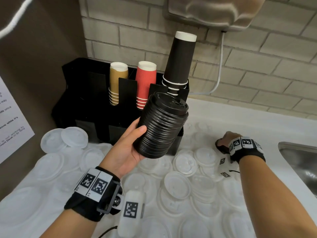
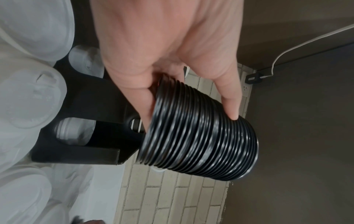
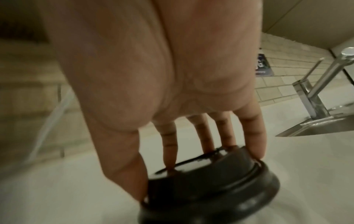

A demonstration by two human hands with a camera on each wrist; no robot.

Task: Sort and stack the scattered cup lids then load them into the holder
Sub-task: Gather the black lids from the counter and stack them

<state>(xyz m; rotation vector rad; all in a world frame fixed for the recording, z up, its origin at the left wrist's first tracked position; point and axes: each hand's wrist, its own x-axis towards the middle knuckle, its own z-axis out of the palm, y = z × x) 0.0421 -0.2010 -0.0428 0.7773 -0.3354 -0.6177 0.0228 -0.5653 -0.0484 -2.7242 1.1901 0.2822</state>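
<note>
Left hand (image 1: 127,148) holds ribbed black lid stack (image 1: 161,126).

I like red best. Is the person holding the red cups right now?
No, the red cups sit in the holder, while the left hand holds a stack of black lids.

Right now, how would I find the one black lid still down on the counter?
Start at the metal sink on the right and move left across the white counter. The right hand grips a single black lid there by its rim. Every loose lid around it is white, and the other black ones are stacked in the left hand.
</note>
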